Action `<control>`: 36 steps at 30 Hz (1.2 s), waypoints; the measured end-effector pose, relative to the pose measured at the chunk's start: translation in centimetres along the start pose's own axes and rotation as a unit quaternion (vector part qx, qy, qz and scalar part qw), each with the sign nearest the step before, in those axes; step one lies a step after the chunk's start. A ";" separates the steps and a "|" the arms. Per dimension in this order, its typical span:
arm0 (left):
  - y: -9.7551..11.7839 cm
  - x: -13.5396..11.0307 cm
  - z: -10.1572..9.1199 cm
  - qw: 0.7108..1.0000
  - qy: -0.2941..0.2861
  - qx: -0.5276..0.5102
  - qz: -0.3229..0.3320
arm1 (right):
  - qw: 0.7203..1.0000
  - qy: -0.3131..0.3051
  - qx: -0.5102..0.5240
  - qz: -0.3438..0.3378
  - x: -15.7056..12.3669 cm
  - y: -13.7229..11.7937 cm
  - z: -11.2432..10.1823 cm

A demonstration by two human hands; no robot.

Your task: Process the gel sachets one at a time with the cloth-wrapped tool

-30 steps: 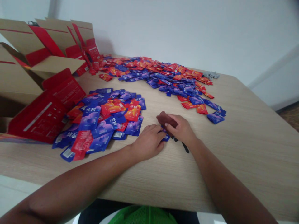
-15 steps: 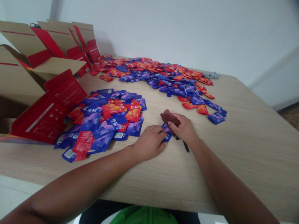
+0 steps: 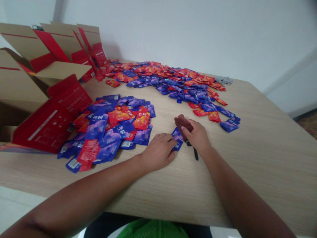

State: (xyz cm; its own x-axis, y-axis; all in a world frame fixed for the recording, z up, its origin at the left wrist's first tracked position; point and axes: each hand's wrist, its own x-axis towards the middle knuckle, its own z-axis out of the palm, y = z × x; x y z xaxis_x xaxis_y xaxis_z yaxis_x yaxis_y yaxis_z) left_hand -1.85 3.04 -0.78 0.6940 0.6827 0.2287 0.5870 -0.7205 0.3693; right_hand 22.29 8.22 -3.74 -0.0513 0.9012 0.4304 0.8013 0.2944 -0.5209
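On the table in front of me lies a single purple sachet [image 3: 177,136]. My left hand [image 3: 159,151] rests beside it, fingers bent, with its fingertips and thumb on the sachet's left edge, holding it against the table. A bunched brown cloth [image 3: 182,125] is gripped in my right hand [image 3: 198,136], just over the sachet's right side. A thin black strip [image 3: 195,153] sticks out below the right hand; how it is attached is hidden.
Left of my hands lies a loose pile of purple and red sachets [image 3: 119,129]. A long heap of similar sachets [image 3: 170,79] runs along the wall. Open red and tan cardboard boxes [image 3: 54,120] stand at the left. A grey crumpled item [image 3: 224,80] lies at the back right.
My right hand has shifted slightly right with the brown cloth, uncovering more of the purple sachet. My left hand has stayed in place.
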 end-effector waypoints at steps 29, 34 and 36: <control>0.0 0.1 0.1 1.000 0.001 0.006 0.002 | 0.990 -0.075 0.054 -0.102 -0.7 -1.8 -0.1; 0.0 0.2 0.1 1.000 0.000 0.003 0.000 | 0.994 -0.069 0.055 -0.065 -0.5 -1.6 0.0; 0.0 0.2 0.1 1.000 0.004 -0.003 0.000 | 0.996 -0.056 0.051 -0.050 -0.4 -1.2 0.2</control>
State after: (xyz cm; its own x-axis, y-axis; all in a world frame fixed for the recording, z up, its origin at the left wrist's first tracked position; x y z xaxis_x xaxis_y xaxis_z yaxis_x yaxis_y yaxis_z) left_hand -1.71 3.16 -0.87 0.6904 0.6840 0.2354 0.5847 -0.7193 0.3752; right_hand 21.29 7.55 -3.45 -0.1991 0.8936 0.4023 0.7238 0.4109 -0.5544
